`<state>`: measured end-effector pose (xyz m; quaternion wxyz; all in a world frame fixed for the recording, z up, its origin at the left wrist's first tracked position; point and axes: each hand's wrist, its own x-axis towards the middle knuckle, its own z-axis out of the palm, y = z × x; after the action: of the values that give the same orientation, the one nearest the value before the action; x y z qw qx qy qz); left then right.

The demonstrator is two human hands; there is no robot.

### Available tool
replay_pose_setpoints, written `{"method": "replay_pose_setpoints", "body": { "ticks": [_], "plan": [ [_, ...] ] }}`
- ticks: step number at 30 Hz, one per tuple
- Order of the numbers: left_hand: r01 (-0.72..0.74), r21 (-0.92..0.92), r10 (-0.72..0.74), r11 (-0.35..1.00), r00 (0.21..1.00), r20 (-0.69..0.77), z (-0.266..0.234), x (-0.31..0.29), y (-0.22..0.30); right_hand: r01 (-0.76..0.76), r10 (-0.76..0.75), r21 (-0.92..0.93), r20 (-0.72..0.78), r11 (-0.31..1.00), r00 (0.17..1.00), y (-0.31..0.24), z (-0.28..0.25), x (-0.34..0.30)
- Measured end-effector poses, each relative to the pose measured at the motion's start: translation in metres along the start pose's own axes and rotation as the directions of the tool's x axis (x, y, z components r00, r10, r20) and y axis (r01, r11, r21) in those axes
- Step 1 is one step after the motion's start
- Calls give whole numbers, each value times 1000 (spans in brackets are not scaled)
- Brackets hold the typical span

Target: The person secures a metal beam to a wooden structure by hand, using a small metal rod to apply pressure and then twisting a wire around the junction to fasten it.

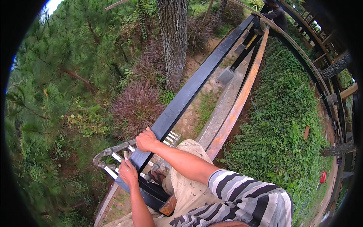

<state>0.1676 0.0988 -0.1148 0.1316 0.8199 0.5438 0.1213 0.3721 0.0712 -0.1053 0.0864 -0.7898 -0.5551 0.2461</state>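
A long black metal beam [189, 89] slants away from me to the far right. My right hand [146, 140] is closed over the beam's edge near its close end. My left hand [128, 173] is lower down, beside the beam's left side, its fingers pinched on a short pale stick [126, 155] whose exact kind I cannot make out. Under my lap, another dark beam ends in a rusty face [168, 206]. My sandalled foot [157, 176] shows below the beam.
A rust-coloured beam [242, 98] curves up on the right. A white-runged frame [113, 162] stands beneath my hands. Far off, another person [278, 17] is at the beams' junction. A tree trunk [173, 41] rises at left; green plants [280, 125] cover the right slope.
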Motion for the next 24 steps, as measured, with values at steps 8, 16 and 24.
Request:
{"method": "replay_pose_setpoints", "body": {
  "ticks": [8,16,24],
  "plan": [
    [6,-2,-6,1000,1000,3,-1,0,1,1,-1,-5,-10,1000,1000,0,1,0],
    [0,-17,0,1000,1000,3,-1,0,1,0,0,-4,-2,1000,1000,0,2,1],
    [-3,-33,3,999,1000,5,-2,-1,2,-4,4,-4,-6,1000,1000,0,0,-1]
  ]
}}
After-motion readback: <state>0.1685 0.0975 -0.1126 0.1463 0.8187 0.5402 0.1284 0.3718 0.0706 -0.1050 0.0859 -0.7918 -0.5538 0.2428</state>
